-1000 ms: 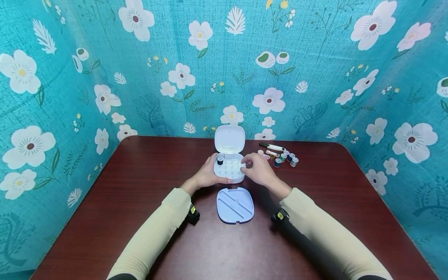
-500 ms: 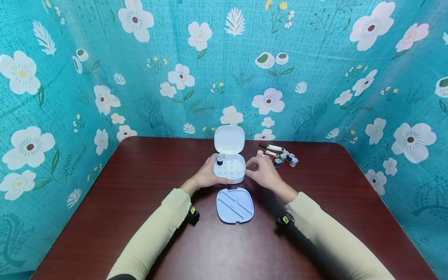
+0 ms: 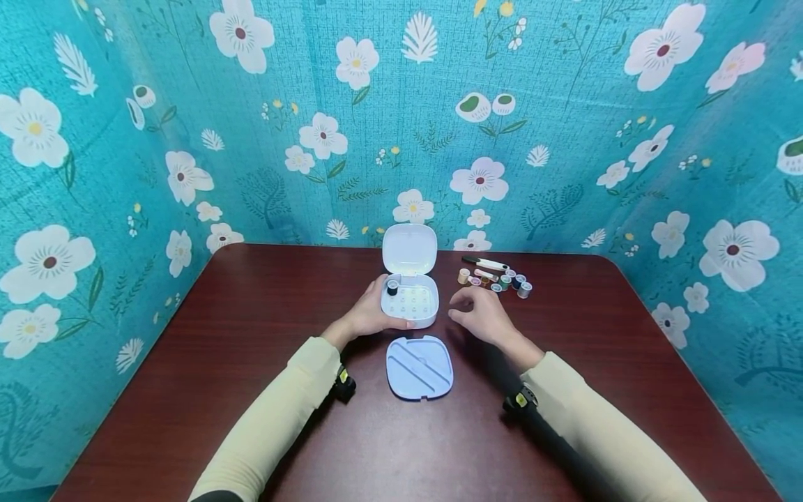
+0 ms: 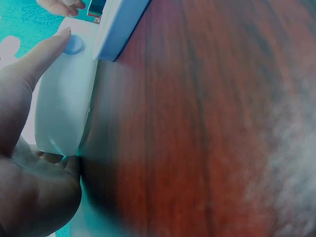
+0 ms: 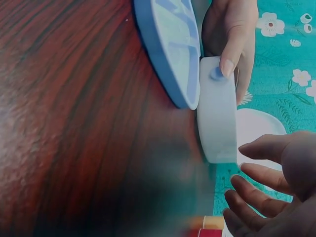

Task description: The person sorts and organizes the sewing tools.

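Observation:
My left hand (image 3: 365, 314) grips the left side of a white box (image 3: 426, 321), the thumb lying along its front by a round blue button (image 4: 74, 45). The box's lid (image 3: 410, 249) stands raised at the back. Inside are rows of short pegs, and a black thread spool (image 3: 392, 287) sits at the back left. To the right of the box my right hand (image 3: 484, 315) hovers with fingers loosely bent and nothing between them. The right wrist view shows its fingertips (image 5: 245, 149) spread apart beside the box's right end.
A pale blue compartment tray (image 3: 419, 369) lies on the table in front of the box. Beyond the right hand are several thread spools (image 3: 524, 290), among them a beige spool (image 3: 463, 276). A slim black-and-white tool (image 3: 486, 263) lies behind them, near the flowered curtain (image 3: 351, 139).
My right hand has drawn back from over the box's right side and moved out to the right, its fingers loosening. The left hand keeps its hold on the box.

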